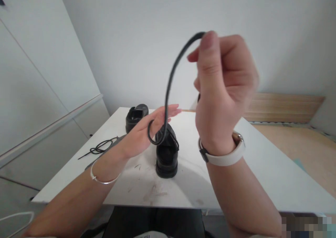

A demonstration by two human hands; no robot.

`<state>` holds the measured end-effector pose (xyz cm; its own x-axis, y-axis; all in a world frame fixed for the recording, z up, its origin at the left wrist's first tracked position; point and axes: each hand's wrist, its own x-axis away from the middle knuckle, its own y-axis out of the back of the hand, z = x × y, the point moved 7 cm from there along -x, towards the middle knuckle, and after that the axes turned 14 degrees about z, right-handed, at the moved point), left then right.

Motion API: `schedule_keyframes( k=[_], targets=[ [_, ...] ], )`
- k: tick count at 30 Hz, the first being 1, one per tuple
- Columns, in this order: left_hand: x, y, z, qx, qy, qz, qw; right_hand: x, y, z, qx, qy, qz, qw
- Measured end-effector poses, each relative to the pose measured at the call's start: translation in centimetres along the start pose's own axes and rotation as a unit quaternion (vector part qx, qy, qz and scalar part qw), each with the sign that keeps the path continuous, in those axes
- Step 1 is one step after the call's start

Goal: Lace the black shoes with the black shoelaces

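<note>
My right hand (223, 87) is raised high above the white table (262, 168), fingers pinched on one end of a black shoelace (169, 87). The lace arcs down from it and curls into a loop just above a black shoe (166, 157) that stands in the middle of the table. My left hand (149, 129) is stretched out flat beside the lace's lower loop, fingers straight, touching or nearly touching it. A second black shoe (136, 116) sits farther back on the left. My right wrist wears a white watch band, my left a thin silver bangle.
Another black lace (101, 147) lies tangled near the table's left edge. White cabinet doors stand to the left, a white wall behind. Wooden floor and a low wooden ledge (283, 106) show at the right. A white cord lies at the bottom left.
</note>
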<state>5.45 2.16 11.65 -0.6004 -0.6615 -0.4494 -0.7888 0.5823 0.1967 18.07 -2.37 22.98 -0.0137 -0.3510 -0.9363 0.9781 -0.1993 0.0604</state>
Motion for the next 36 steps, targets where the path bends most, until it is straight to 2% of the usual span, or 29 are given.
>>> schedule_keyframes(
  k=[3, 5, 6, 8, 10, 11, 12, 13, 15, 17, 18, 20, 22, 23, 25, 27, 29, 31, 33, 36],
  targets=[
    [0.9, -1.9, 0.4, 0.124, 0.032, 0.116, 0.985, -0.2, -2.3, -0.6, -0.096, -0.025, 0.1, 0.99],
    [2.0, -1.8, -0.1, 0.191, 0.044, 0.158, 0.968, 0.2, -2.5, -2.3, -0.132, -0.063, 0.12, 0.982],
    [2.5, -1.3, -0.3, 0.209, 0.048, 0.153, 0.965, 0.6, -2.4, -3.3, -0.148, -0.085, 0.117, 0.978],
    [3.0, 0.6, -0.7, 0.188, 0.038, 0.082, 0.978, 1.6, -2.5, -4.9, -0.193, -0.122, 0.111, 0.967],
    [3.3, 2.3, -1.1, 0.099, 0.011, -0.011, 0.995, 2.5, -3.4, -5.4, -0.247, -0.156, 0.122, 0.949],
    [3.3, 2.4, -1.1, 0.057, 0.006, -0.034, 0.998, 2.9, -4.0, -5.2, -0.267, -0.17, 0.134, 0.939],
    [3.1, 2.1, -1.0, 0.033, 0.016, -0.029, 0.999, 3.2, -4.7, -4.7, -0.275, -0.178, 0.149, 0.933],
    [3.0, 1.3, -0.6, 0.031, 0.039, -0.001, 0.999, 3.2, -5.3, -4.1, -0.268, -0.182, 0.164, 0.932],
    [3.2, -0.4, 0.4, 0.077, 0.102, 0.079, 0.989, 3.0, -5.9, -3.3, -0.217, -0.18, 0.187, 0.941],
    [4.1, -0.6, 0.6, 0.136, 0.136, 0.101, 0.976, 2.6, -5.3, -3.6, -0.148, -0.173, 0.178, 0.957],
    [4.6, 0.1, 0.4, 0.154, 0.136, 0.081, 0.975, 2.5, -4.6, -4.2, -0.125, -0.169, 0.159, 0.965],
    [5.9, 2.8, 0.0, 0.154, 0.129, -0.002, 0.98, 2.8, -2.8, -6.3, -0.108, -0.161, 0.12, 0.974],
    [7.2, 5.9, -0.3, 0.115, 0.116, -0.084, 0.983, 4.0, -1.8, -8.8, -0.109, -0.167, 0.138, 0.97],
    [7.8, 7.2, -0.4, 0.09, 0.113, -0.113, 0.983, 5.0, -1.9, -10.1, -0.105, -0.192, 0.178, 0.959],
    [8.7, 9.2, 0.0, 0.033, 0.112, -0.164, 0.98, 7.8, -2.7, -12.2, -0.057, -0.266, 0.305, 0.912],
    [9.4, 10.3, 0.7, -0.039, 0.125, -0.206, 0.97, 10.9, -3.9, -13.0, 0.015, -0.307, 0.456, 0.835],
    [9.8, 10.7, 1.8, -0.147, 0.16, -0.225, 0.95, 13.1, -4.8, -13.0, 0.078, -0.319, 0.555, 0.764],
    [10.0, 10.6, 2.9, -0.278, 0.201, -0.213, 0.915, 13.9, -5.2, -12.8, 0.119, -0.322, 0.592, 0.729],
    [10.2, 10.5, 4.3, -0.386, 0.235, -0.189, 0.872, 13.7, -5.5, -12.6, 0.146, -0.32, 0.603, 0.716],
    [10.6, 10.5, 7.0, -0.479, 0.286, -0.124, 0.821, 13.2, -5.6, -12.4, 0.171, -0.311, 0.611, 0.707]
  ],
)
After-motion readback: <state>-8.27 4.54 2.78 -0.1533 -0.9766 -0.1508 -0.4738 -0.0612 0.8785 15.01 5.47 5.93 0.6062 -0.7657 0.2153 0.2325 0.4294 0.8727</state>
